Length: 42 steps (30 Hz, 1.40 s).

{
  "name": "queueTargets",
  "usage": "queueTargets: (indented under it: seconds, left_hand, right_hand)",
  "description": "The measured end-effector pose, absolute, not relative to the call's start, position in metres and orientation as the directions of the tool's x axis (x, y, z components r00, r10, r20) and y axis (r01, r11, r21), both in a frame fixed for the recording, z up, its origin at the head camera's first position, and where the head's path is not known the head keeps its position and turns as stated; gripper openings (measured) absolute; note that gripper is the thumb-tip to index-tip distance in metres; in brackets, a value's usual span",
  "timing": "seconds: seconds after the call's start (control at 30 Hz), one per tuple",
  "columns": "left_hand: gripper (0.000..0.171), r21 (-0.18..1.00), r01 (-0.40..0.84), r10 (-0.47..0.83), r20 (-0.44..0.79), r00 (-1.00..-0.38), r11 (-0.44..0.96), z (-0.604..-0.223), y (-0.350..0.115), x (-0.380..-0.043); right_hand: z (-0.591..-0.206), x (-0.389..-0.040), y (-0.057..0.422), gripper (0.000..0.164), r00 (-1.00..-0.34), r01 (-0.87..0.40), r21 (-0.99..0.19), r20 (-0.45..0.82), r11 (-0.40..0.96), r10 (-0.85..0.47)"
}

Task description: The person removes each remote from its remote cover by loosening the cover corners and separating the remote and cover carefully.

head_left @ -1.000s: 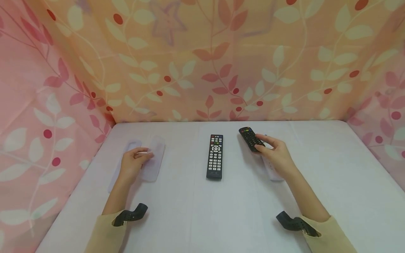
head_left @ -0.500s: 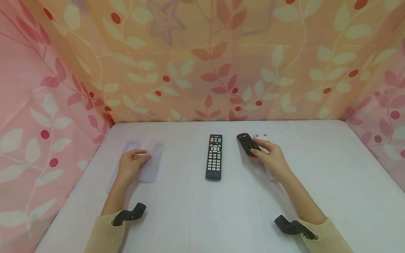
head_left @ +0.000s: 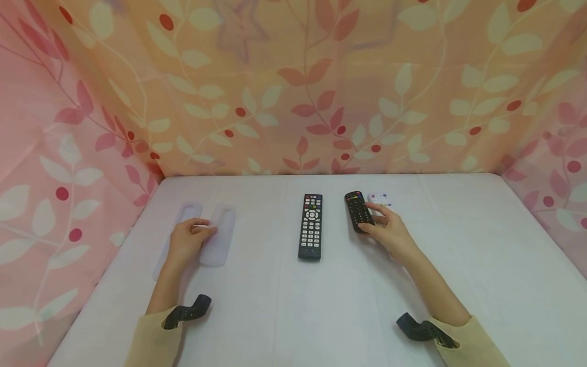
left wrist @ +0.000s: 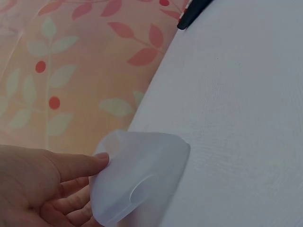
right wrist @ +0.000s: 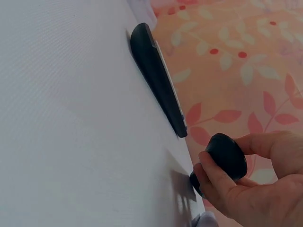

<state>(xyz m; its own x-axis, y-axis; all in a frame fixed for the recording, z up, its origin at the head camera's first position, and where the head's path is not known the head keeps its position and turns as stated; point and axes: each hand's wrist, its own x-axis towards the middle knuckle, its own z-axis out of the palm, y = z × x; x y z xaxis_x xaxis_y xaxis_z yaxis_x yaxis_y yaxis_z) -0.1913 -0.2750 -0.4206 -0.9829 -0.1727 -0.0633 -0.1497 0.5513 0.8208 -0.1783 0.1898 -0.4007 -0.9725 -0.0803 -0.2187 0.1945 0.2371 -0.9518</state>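
My left hand [head_left: 185, 243] pinches the near side of a translucent remote control sleeve [head_left: 220, 244] at the left of the table. The left wrist view shows the thumb on the sleeve's [left wrist: 142, 158] edge, with the fingers partly hidden behind it. A second translucent sleeve [head_left: 196, 206] lies beneath and beyond that hand. My right hand [head_left: 391, 235] grips a small black remote control [head_left: 356, 206] by its lower right part, buttons up. In the right wrist view this remote [right wrist: 228, 156] is held between thumb and fingers above the cloth.
A larger black remote control [head_left: 310, 229] lies lengthwise mid-table, between the hands. A white remote [head_left: 379, 198] with coloured buttons lies partly hidden behind the right hand. White cloth covers the table [head_left: 275, 311]. A patterned curtain [head_left: 257, 102] rises along its back edge.
My right hand has brought the small black remote slightly left and nearer, turning it more lengthwise. The far end of the white remote has come into sight. My left hand has hardly moved.
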Motion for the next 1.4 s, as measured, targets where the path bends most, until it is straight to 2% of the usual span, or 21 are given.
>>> queueTargets:
  seconds: [0.43,0.67,1.0,1.4]
  left_hand:
    - [0.051,0.729,-0.126,-0.06,-0.116,-0.991,0.673,-0.406,-0.283,-0.188]
    - [0.047,0.726,-0.114,-0.057,-0.103,-0.993,0.678,-0.404,-0.283,-0.186]
    - [0.043,0.751,-0.132,-0.076,-0.109,-0.991,0.647,-0.409,-0.285,-0.189]
    - [0.037,0.748,-0.118,-0.105,-0.065,-0.992,0.654,-0.414,-0.284,-0.189]
  right_hand:
    - [-0.411,-0.179,0.186,0.065,-0.977,0.163,-0.953,-0.193,0.256,-0.093]
    - [-0.415,-0.178,0.183,0.067,-0.982,0.159,-0.951,-0.18,0.266,-0.058]
    - [-0.418,-0.176,0.176,0.066,-0.983,0.165,-0.913,-0.181,0.372,-0.008]
    - [-0.42,-0.174,0.169,0.067,-0.985,0.148,-0.882,-0.171,0.447,-0.01]
